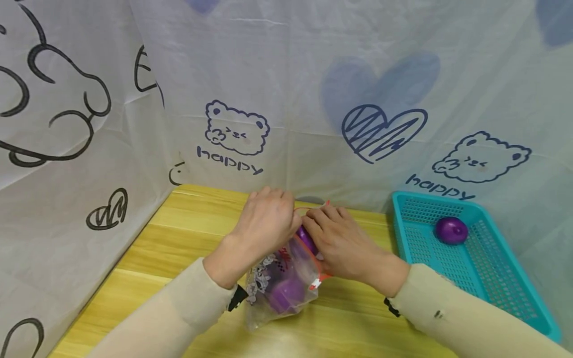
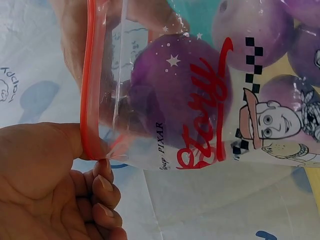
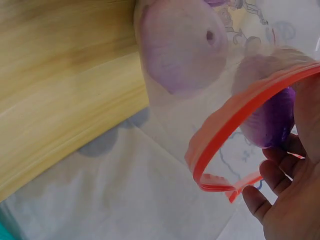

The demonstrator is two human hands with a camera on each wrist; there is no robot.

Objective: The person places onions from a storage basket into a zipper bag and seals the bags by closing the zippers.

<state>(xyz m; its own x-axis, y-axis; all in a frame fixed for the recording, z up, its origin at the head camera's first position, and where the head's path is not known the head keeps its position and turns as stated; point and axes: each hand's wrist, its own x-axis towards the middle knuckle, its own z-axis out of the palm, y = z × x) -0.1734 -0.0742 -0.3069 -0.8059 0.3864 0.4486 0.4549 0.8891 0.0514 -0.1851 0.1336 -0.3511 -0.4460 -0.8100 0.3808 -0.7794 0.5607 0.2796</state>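
A clear zip bag with red printing and cartoon figures stands tilted on the table, several purple balls inside. My left hand pinches the bag's red zip edge between thumb and forefinger, its other fingers curled below. At the bag's open mouth, my right hand holds a shiny purple ball with a dimpled look. That ball is partly within the opening, its fingers around it. Lower in the bag lies another purple ball with a small dark hole. My right thumb is mostly hidden in the right wrist view.
On the right, a turquoise mesh basket holds one purple ball. The yellow wood-grain table meets a pale cloth with drawn bears and hearts behind and at left.
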